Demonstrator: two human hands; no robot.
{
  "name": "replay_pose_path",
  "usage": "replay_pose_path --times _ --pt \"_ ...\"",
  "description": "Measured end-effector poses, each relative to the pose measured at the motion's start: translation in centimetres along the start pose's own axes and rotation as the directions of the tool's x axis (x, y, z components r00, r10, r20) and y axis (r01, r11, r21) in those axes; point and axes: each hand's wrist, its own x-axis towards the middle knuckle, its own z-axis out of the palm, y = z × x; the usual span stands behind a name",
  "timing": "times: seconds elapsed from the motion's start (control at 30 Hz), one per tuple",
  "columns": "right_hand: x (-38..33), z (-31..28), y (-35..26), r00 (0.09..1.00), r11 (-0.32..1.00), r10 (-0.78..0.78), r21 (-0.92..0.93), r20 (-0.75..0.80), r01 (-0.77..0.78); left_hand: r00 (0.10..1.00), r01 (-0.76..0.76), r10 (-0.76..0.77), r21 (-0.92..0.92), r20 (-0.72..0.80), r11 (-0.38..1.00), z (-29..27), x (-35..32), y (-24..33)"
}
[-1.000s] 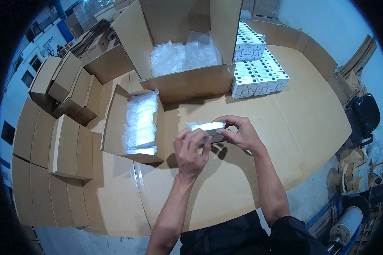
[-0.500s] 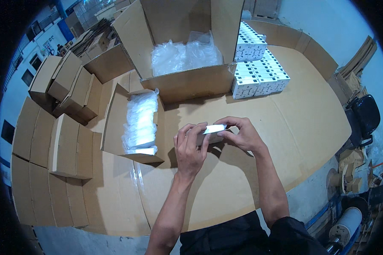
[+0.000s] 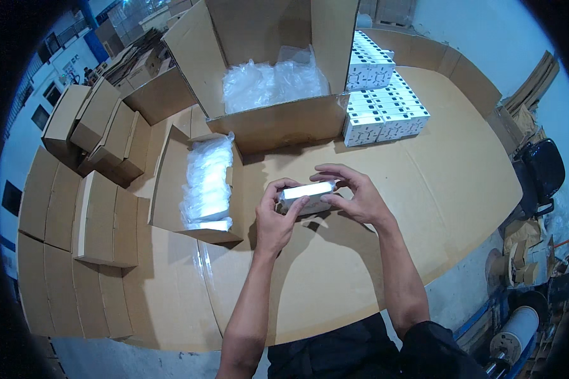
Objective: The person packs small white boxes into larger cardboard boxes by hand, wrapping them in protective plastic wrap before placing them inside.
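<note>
A small white box [image 3: 309, 192], apparently in a clear plastic wrap, is held just above the cardboard-covered table. My left hand [image 3: 275, 221] grips its left end, thumb along the near side and fingers behind. At the right end, my right hand [image 3: 359, 194] has its thumb and fingers closed on the box or its wrap, with the index finger raised. To the left stands an open carton [image 3: 164, 196] with a row of plastic-wrapped white packs [image 3: 207, 183].
Behind my hands, a large open carton [image 3: 278, 129] contains clear plastic bags [image 3: 275, 85]. Stacked white boxes with dark squares [image 3: 385, 114] stand to its right. Closed brown cartons [image 3: 104, 221] line the left side. A black chair [image 3: 544, 167] is beyond the table's right edge.
The white box has turned so more of its long side and top show. My left fingers have moved from over it to its left end; my right index finger has lifted.
</note>
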Motion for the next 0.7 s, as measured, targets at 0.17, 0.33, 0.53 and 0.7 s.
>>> replay_pose_path --times 0.17,0.33,0.53,0.7 --pt "-0.1 -0.6 -0.2 1.0 0.992 0.024 -0.127 0.017 -0.022 1.0 0.021 -0.021 -0.014 -0.01 1.0 0.6 0.0 -0.1" --pt "-0.1 -0.8 -1.2 0.998 0.943 -0.054 -0.327 0.036 0.062 0.998 0.06 -0.06 0.011 -0.026 0.998 0.2 -0.8 -0.4" --pt "-0.2 -0.2 -1.2 0.996 0.962 -0.05 -0.264 0.076 0.068 0.993 0.042 0.004 0.392 -0.115 0.919 -0.2 -4.4 -0.2" --pt "-0.3 -0.4 -0.7 0.997 0.961 -0.059 -0.27 0.042 0.068 0.997 -0.052 0.077 0.622 -0.013 0.781 -1.6 -9.2 0.6"
